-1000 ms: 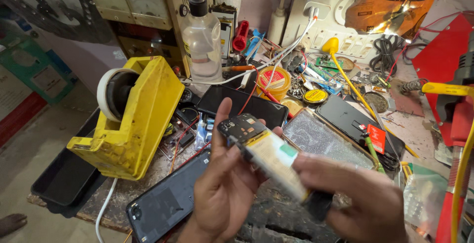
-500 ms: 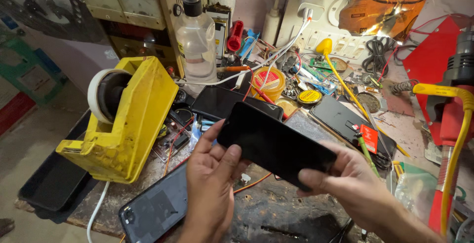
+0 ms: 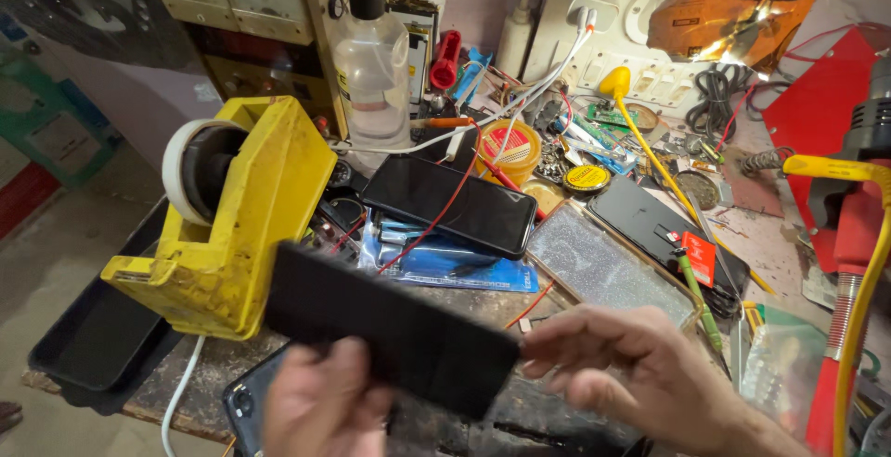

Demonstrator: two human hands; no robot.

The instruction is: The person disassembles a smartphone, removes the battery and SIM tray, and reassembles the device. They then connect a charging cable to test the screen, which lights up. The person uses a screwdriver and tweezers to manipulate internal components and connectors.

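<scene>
A black smartphone (image 3: pixel 390 327) is held in the air above the near edge of the cluttered tabletop (image 3: pixel 520 304), between both hands, its dark flat face turned up toward the camera. Its long axis runs from upper left to lower right, so one short end points toward the yellow tape dispenser (image 3: pixel 237 220) at the left and the other toward the right hand (image 3: pixel 640 373). The left hand (image 3: pixel 325 406) comes up from below and clasps the near long edge about midway, fingers curled under the body; it is blurred, so how far the thumb wraps over is hard to say. The right hand meets the lower right corner with its fingers closed lightly on that end, the rest of the hand spread loosely. Both hands are equally close to the phone, the left bearing its middle, the right steadying its end. Directly beyond it lie a second dark phone (image 3: pixel 450 202) crossed by a red wire (image 3: pixel 436 220), a blue card or pad (image 3: pixel 464 267) beneath that, and a glittery clear phone case (image 3: pixel 608 276) to the right. Another dark handset (image 3: pixel 243 406) lies on the tabletop under the left hand. The freest room is the air near the person, at the tabletop's near edge; leftward the dispenser stands close, and rightward a yellow hose (image 3: pixel 858 299) hangs.
</scene>
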